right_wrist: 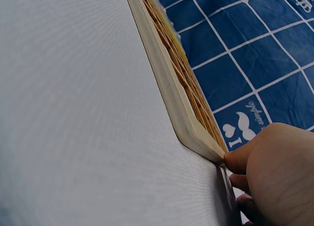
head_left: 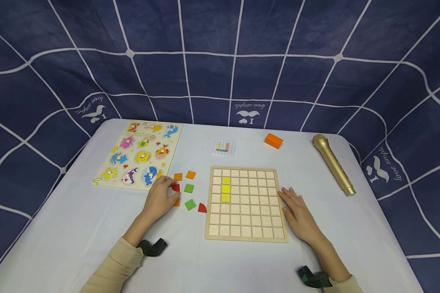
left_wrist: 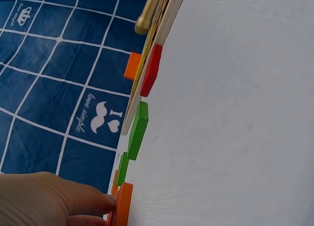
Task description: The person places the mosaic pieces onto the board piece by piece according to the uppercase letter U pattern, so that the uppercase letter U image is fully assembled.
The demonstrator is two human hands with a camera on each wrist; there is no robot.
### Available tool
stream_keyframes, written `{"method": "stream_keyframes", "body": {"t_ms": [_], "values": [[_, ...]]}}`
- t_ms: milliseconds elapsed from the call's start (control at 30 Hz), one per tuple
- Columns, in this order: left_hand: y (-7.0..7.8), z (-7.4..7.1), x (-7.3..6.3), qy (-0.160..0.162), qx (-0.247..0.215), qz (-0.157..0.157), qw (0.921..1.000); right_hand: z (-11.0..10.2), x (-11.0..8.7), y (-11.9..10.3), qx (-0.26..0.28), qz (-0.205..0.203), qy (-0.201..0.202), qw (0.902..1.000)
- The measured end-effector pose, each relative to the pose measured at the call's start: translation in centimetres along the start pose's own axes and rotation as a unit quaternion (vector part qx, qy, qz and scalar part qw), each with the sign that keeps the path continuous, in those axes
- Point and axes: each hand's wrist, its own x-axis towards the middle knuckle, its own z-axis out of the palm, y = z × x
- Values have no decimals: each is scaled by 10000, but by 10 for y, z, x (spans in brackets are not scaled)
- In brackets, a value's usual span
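My left hand (head_left: 161,199) is among loose coloured tiles left of the grid board. Its thumb and index finger pinch a red quarter-circle tile (head_left: 175,187), partly covered by the fingertips. Just below the thumb, an orange tile (head_left: 177,202) is half hidden; in the left wrist view this orange tile (left_wrist: 124,206) stands in front of the fingertips. My right hand (head_left: 300,215) rests with extended fingers against the right edge of the wooden grid board (head_left: 247,239). Three yellow tiles (head_left: 225,189) fill cells in the board's second column.
Green tiles (head_left: 190,204), orange tiles (head_left: 190,175) and another red quarter-circle tile (head_left: 202,208) lie beside the board. Behind it are a pattern card (head_left: 223,148) and an orange block (head_left: 273,141). An animal puzzle (head_left: 135,156) lies left, a gold microphone (head_left: 333,165) right.
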Motion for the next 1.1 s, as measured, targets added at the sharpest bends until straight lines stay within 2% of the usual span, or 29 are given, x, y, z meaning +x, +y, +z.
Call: {"method": "stream_keyframes", "body": {"t_ms": [433,800,933,1100], "values": [[0,2,0,190,85,97,9997,0,0,0,-8,-10,14,10000],[1,2,0,450,726,455,9953,0,0,1,-16,-49,47,10000],[3,0,1,564,527,592,9953,1,0,1,-53,-45,45,10000],[14,-2,5,551,-81,928,9941,1,0,2,-92,-17,33,10000]]}}
